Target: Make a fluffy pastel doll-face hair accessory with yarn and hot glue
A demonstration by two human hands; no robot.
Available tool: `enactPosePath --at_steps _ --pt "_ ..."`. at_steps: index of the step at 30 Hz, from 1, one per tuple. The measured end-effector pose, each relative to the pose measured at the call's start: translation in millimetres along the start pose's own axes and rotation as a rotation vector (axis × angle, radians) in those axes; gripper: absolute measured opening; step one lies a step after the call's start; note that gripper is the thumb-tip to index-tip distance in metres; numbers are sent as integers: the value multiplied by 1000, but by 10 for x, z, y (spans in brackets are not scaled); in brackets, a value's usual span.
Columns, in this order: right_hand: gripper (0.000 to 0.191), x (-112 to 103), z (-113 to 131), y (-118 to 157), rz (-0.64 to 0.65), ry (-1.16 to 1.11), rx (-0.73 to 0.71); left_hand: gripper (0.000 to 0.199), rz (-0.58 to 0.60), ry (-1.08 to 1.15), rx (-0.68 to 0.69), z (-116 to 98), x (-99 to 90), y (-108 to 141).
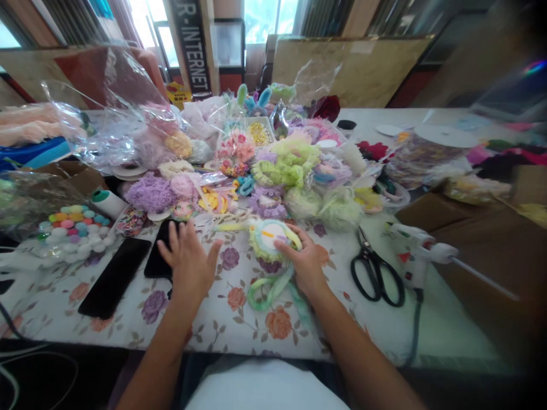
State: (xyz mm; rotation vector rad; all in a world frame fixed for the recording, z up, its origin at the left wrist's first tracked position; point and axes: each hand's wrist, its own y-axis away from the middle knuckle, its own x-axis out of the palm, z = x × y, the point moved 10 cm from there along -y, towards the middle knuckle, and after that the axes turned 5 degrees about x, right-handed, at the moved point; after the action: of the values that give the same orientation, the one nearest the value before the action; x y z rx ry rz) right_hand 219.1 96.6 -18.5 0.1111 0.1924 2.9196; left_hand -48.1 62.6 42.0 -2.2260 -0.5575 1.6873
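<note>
while left fingers [188,234] splay | right fingers [285,249] clamp frilled rosette [265,236] | (pale yellow-green, white-centred)

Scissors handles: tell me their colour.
The scissors handles are black, shown best in the head view.

Upper limbs: a slender left forearm [168,336] and a slender right forearm [350,341], both bare over the visible length and narrowing evenly toward the wrist. Terminations: an ungloved left hand [188,265], with long, tapered fingers and a separate thumb, and an ungloved right hand [306,259] of matching slim build. Torso covering: a plain white cloth garment [269,390] — rounded along its visible upper outline — bordered by dark blue fabric [193,370]; garment type not determinable.
</note>
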Motion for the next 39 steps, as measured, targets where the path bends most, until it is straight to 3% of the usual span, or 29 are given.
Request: enactPosePath --at_steps 3,6,11,14,18,26,33,39 --pt "62 -21 -49 -15 -4 -16 20 80 67 -134 -125 302 25 73" --pt "63 -16 -60 -5 1 -32 41 76 95 -107 -132 417 65 88" --pt "63 -50 -60 -2 -20 -86 62 74 -245 55 -114 527 -297 162" --pt "60 -32 -73 -2 -5 -89 67 66 -345 121 -96 630 -413 294" --pt "58 31 -101 10 34 -87 85 57 -299 119 -88 728 -352 390" --pt "59 27 -159 7 10 -121 141 70 -149 140 -117 829 -138 364" --pt "57 32 -178 -3 16 -135 140 68 -147 146 -49 782 -109 378" --pt "59 42 -176 4 27 -145 155 66 -113 146 -70 795 -77 363"
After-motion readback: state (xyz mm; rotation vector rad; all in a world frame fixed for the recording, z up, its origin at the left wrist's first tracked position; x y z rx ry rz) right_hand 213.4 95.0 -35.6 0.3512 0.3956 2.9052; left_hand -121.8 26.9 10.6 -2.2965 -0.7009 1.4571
